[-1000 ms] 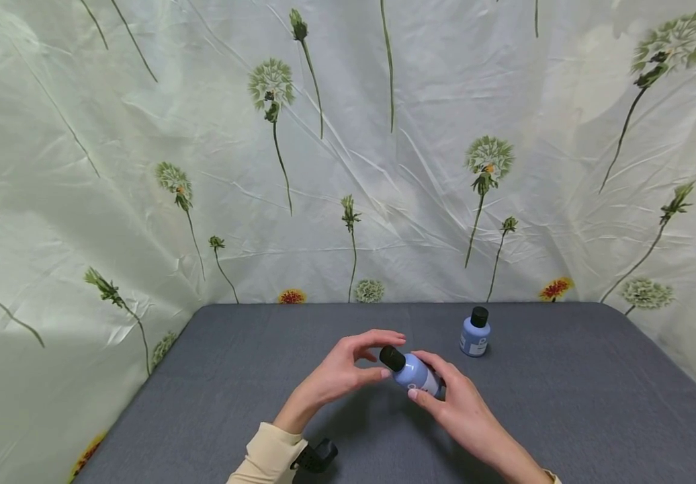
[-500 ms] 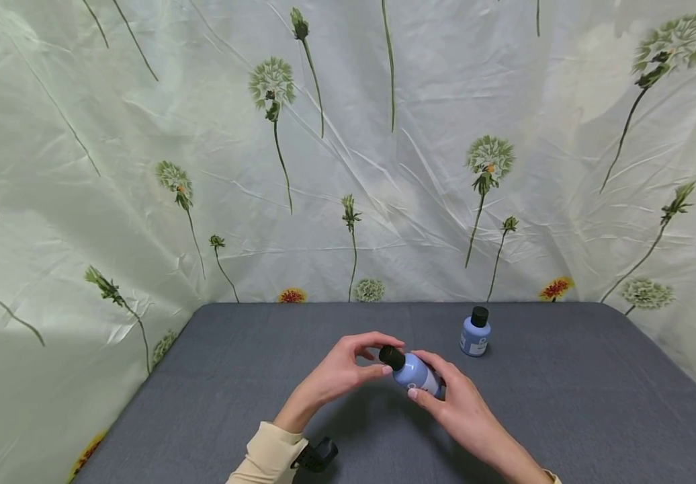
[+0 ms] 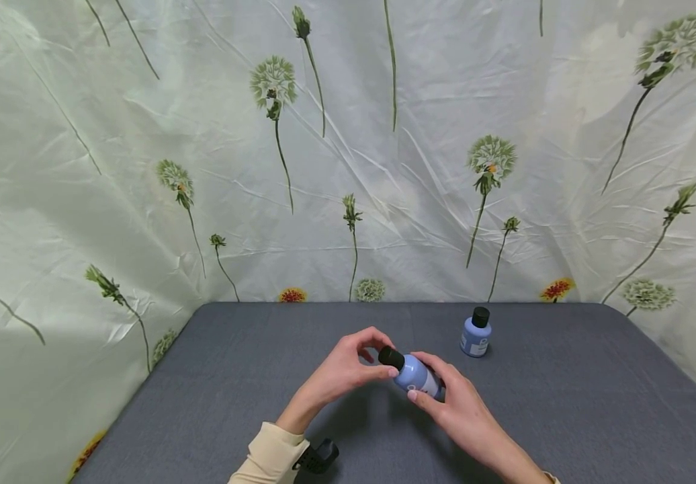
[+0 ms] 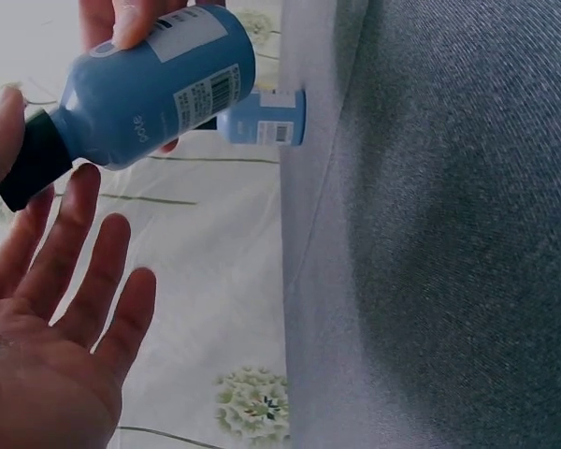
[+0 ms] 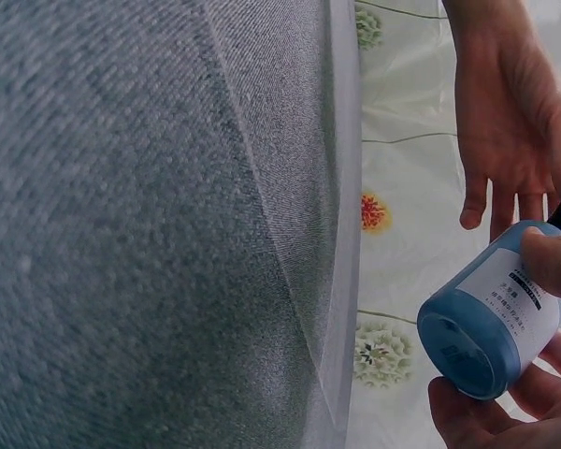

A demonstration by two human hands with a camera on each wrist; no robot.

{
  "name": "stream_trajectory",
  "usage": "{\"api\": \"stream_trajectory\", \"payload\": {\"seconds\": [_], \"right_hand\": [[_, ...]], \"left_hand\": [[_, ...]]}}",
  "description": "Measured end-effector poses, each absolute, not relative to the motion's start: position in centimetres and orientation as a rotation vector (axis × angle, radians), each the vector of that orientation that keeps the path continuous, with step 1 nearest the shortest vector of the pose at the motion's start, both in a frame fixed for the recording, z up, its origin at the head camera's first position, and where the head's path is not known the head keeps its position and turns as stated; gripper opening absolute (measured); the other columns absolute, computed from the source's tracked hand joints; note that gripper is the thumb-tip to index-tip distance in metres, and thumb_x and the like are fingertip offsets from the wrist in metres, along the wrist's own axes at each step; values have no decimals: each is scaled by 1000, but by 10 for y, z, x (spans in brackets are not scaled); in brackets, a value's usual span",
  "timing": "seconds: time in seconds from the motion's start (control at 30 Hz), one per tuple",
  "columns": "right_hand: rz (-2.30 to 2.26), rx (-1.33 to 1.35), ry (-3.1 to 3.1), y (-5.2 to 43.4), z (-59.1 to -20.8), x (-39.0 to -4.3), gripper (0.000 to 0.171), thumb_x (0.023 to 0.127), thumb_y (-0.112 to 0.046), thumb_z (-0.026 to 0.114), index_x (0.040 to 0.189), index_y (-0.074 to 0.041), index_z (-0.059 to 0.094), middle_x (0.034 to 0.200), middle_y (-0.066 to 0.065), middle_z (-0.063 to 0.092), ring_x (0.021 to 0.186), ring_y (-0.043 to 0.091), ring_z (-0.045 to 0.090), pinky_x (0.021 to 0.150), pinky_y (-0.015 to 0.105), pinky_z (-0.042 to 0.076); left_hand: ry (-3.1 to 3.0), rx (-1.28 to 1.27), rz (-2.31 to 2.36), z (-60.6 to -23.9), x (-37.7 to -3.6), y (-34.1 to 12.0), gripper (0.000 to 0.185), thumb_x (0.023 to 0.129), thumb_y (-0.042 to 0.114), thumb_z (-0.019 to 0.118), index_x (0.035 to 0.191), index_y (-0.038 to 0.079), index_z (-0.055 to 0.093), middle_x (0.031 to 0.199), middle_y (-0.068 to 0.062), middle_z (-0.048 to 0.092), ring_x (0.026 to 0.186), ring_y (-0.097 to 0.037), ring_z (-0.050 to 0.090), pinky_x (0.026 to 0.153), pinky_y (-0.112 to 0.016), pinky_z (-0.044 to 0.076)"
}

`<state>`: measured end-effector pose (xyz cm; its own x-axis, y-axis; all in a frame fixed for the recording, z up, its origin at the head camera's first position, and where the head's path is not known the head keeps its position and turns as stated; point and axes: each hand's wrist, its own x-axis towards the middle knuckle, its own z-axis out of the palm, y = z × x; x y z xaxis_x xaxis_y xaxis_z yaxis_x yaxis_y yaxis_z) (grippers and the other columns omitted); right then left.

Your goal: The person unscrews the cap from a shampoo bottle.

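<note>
1. Two hands meet on one blue bottle (image 3: 416, 374) held above the grey table (image 3: 215, 376). The right hand (image 3: 457, 403) wraps its fingers round the body — a firm clasp.
2. The bottle's long axis tilts up and to the left of that grip, black cap (image 3: 391, 357) leading.
3. The left hand (image 3: 342, 370) is nearest the cap: thumb and fingertips touch it, though a true pinch is hard to tell.
4. A second bottle (image 3: 475, 333) stands upright, well beyond the right hand's grip.
</note>
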<state>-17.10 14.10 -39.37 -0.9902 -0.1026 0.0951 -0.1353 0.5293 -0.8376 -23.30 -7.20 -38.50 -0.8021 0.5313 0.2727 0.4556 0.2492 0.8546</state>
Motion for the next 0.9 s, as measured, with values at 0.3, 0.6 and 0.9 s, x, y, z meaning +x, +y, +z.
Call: {"api": "stream_trajectory", "payload": {"seconds": [0.3,0.6,0.9], "right_hand": [[1489,185,-2741,142,-395,-171,55,84,-19,80,134,-15,57,130,10,57,111,27,55,93,56,44],[1525,227,-2691,143,-395,-172,53,86,-19,78,134,-14,57,129,9,58,108,24,56,91,51,46],[1537,238,-2666,143,-395,-171,53,84,-18,80,132,-17,58,128,7,59,106,22,56,90,49,46]], "left_hand": [[2218,1194,1643,-387,-234,-73,41,91,10,70,130,21,62,139,8,54,125,-14,51,90,-41,48],[2278,1211,1639,-387,-236,-73,38,92,0,64,127,15,65,123,2,65,108,-15,57,78,-33,46],[2395,1017,1632,-385,-233,-74,28,88,20,76,114,25,68,103,10,66,96,-24,57,70,-28,40]]}}
